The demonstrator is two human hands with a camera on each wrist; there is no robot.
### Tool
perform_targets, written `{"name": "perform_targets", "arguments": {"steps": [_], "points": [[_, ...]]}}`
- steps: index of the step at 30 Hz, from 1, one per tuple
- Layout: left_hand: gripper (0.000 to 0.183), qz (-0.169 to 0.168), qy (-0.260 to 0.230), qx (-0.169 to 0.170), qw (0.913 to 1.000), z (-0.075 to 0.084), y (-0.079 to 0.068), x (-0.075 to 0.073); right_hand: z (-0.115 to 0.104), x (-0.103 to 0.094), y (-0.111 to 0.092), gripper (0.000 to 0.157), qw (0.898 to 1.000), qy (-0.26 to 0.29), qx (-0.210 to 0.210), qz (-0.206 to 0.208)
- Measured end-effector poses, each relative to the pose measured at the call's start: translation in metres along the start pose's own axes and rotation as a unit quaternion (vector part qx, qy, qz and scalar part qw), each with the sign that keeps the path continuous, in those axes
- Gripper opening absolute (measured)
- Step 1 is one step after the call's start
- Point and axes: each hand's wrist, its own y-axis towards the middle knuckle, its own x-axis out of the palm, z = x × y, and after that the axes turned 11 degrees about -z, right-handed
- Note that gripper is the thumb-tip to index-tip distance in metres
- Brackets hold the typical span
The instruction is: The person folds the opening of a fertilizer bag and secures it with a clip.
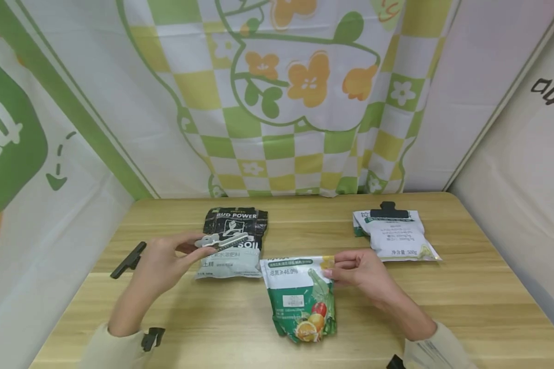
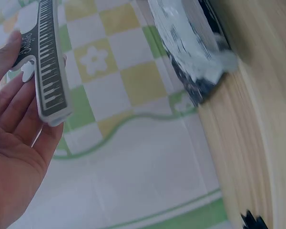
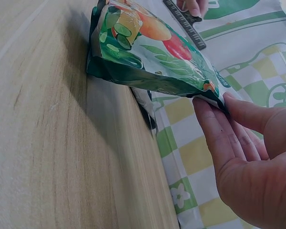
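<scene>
My left hand [image 1: 170, 262] pinches a white bag clip [image 1: 228, 241] with a dark ridged strip, held in the air in front of a black-and-white pouch. In the left wrist view the clip [image 2: 50, 67] lies between thumb and fingers, its strip facing the camera. My right hand [image 1: 367, 274] pinches the upper right corner of a green-and-white pouch [image 1: 300, 307] printed with vegetables and fruit. That pouch stands tilted on the table, its top edge raised. The right wrist view shows thumb and fingers on the corner of the pouch [image 3: 157, 52]. Clip and pouch are apart.
Behind the clip lies the black-and-white pouch [image 1: 233, 262]. At the right, a white pouch [image 1: 399, 238] lies with a black clip [image 1: 389, 211] across its top. Another black clip [image 1: 129, 260] rests at the table's left edge. A patterned curtain [image 1: 286, 154] hangs behind the table [image 1: 221, 328].
</scene>
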Motion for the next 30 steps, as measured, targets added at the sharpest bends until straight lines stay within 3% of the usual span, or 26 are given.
{"name": "perform_targets", "arguments": {"steps": [6,10,19,30], "points": [[0.031,-0.001,0.011,0.083,0.9965,0.010,0.017,0.018,0.000,-0.001,-0.001,0.030,1.000,0.004,0.001,-0.003],[0.030,-0.012,0.007,0.118,0.9930,0.019,0.027,0.022,-0.001,-0.002,-0.001,0.026,1.000,0.006,0.001,-0.002],[0.029,-0.061,-0.045,0.102,0.9919,0.038,0.046,0.030,0.000,0.000,-0.001,0.031,1.000,0.003,0.001,-0.001],[0.037,-0.117,-0.121,0.099,0.9808,0.056,0.068,0.046,0.001,-0.002,0.000,0.037,1.000,-0.006,0.001,0.004]]}}
